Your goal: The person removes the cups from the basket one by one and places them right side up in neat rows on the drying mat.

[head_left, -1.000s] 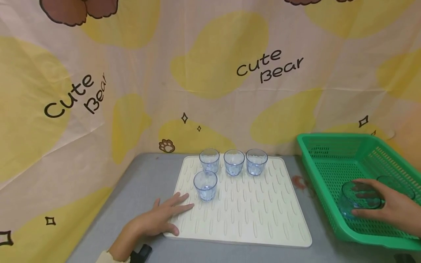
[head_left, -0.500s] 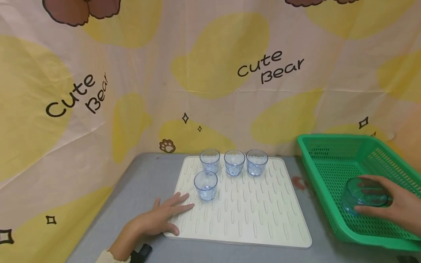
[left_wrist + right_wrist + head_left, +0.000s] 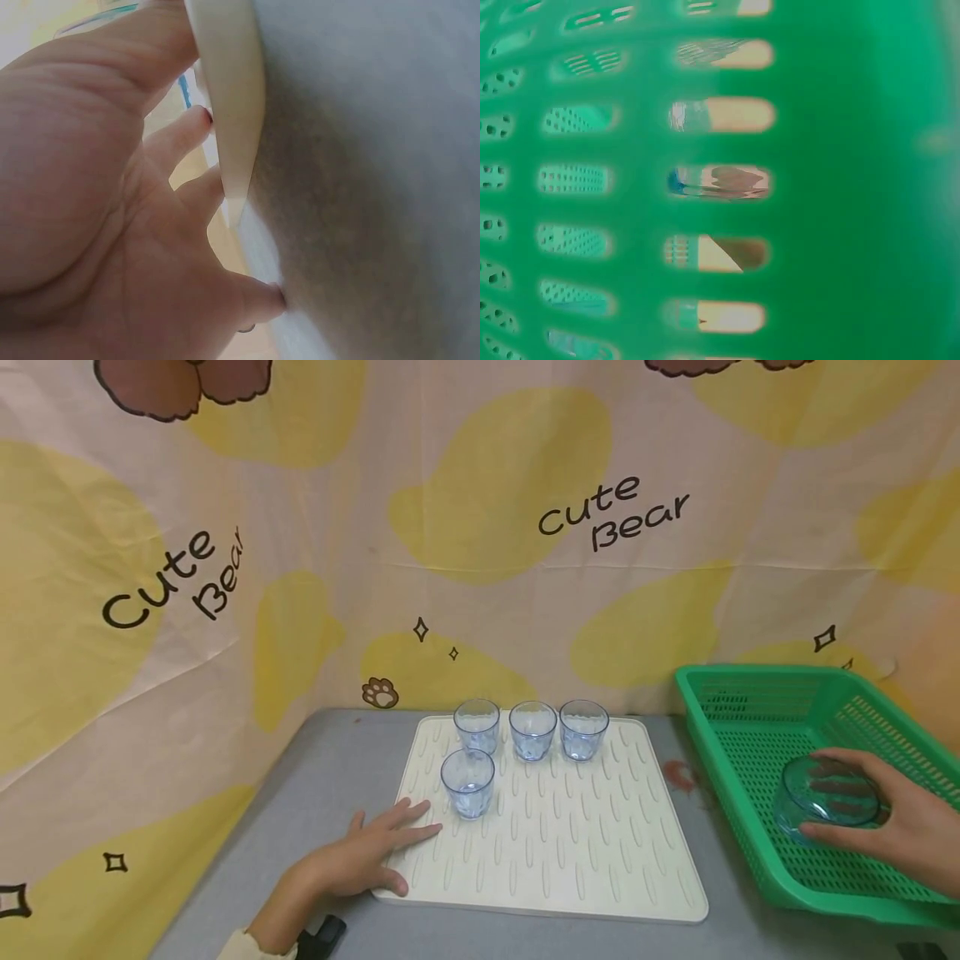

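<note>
1. Right of the frame: the right hand [image 3: 903, 827] has its grip clamped on a clear glass [image 3: 825, 802], thumb and fingers around it, inside the green basket [image 3: 855, 906].
2. Lower left of centre: the left hand [image 3: 367, 856] rests at the left edge of the white mat [image 3: 577, 860], grip apart, fingers spread.
3. Centre: four tumblers [image 3: 468, 785] stand upright on the mat, three along its far edge, one nearer.
4. Mat and basket sit on a grey surface [image 3: 322, 785].

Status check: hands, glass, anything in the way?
Right hand grips glass inside basket. Left hand rests on left edge of mat. Four glasses on mat. Basket's side between held glass and mat.
</note>
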Action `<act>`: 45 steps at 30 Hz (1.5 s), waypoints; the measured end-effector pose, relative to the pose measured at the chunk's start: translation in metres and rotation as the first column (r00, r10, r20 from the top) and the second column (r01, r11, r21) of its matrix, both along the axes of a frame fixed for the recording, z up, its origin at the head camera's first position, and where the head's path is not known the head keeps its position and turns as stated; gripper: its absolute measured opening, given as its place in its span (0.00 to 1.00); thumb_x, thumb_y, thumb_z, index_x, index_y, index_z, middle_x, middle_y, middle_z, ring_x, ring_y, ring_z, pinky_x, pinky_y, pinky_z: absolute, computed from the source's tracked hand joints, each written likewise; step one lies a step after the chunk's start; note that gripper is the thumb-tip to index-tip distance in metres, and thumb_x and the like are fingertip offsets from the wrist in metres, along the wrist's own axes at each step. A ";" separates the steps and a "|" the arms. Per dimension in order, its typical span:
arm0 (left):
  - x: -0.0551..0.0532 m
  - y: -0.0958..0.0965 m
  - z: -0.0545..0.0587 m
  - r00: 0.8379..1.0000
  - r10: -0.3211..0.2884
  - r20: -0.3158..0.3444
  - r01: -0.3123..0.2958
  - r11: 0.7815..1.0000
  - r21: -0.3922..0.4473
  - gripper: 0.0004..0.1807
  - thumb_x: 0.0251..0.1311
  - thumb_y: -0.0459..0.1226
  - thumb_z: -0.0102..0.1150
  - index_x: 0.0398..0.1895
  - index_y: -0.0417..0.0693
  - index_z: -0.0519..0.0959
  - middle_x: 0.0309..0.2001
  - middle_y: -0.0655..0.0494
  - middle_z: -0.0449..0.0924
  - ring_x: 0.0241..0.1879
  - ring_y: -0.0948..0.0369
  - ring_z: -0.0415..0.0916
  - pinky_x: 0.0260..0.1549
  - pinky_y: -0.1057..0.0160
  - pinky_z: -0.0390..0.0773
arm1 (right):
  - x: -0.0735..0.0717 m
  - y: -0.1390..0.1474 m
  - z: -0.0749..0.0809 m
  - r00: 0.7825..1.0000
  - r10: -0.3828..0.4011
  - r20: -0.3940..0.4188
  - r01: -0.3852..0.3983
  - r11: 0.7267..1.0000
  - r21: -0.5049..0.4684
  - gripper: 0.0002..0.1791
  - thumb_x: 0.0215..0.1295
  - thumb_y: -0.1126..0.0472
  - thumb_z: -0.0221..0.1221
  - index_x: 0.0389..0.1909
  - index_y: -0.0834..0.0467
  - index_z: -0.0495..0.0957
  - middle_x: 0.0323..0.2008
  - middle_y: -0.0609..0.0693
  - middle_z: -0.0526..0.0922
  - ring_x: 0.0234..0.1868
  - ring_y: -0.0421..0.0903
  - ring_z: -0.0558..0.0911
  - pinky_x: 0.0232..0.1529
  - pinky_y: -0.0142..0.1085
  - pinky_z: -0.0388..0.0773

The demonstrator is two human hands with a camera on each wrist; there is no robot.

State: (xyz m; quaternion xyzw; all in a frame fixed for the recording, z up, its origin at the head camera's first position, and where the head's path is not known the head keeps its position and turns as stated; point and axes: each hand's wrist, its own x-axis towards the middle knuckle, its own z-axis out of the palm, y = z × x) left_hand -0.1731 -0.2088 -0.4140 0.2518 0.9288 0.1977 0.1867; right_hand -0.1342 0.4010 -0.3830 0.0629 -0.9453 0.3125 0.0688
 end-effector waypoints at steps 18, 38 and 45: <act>-0.001 -0.002 -0.004 1.000 -0.010 -0.011 0.011 1.000 0.019 0.46 0.45 0.55 0.68 0.73 0.69 0.65 0.80 0.52 0.52 0.79 0.41 0.42 0.61 0.18 0.30 | 0.011 -0.012 0.010 0.998 -0.001 -0.059 -0.001 0.999 -0.043 0.47 0.55 0.62 0.72 0.72 0.53 0.57 0.51 0.27 0.67 0.40 0.13 0.70 0.34 0.20 0.75; -0.001 0.000 -0.003 1.000 0.003 -0.009 -0.003 1.000 -0.012 0.46 0.46 0.52 0.70 0.73 0.71 0.65 0.80 0.53 0.51 0.79 0.42 0.42 0.61 0.19 0.31 | 0.013 -0.023 0.021 0.992 0.040 -0.120 -0.052 0.994 -0.101 0.47 0.56 0.64 0.71 0.75 0.48 0.58 0.52 0.21 0.71 0.43 0.17 0.76 0.37 0.15 0.73; -0.001 -0.002 -0.003 1.000 -0.007 -0.012 0.007 1.000 -0.013 0.46 0.47 0.52 0.69 0.74 0.71 0.64 0.80 0.52 0.51 0.79 0.42 0.42 0.61 0.18 0.31 | 0.014 -0.030 0.025 0.997 0.058 -0.051 -0.062 0.993 -0.096 0.46 0.60 0.61 0.69 0.76 0.45 0.56 0.53 0.18 0.70 0.44 0.17 0.76 0.35 0.20 0.77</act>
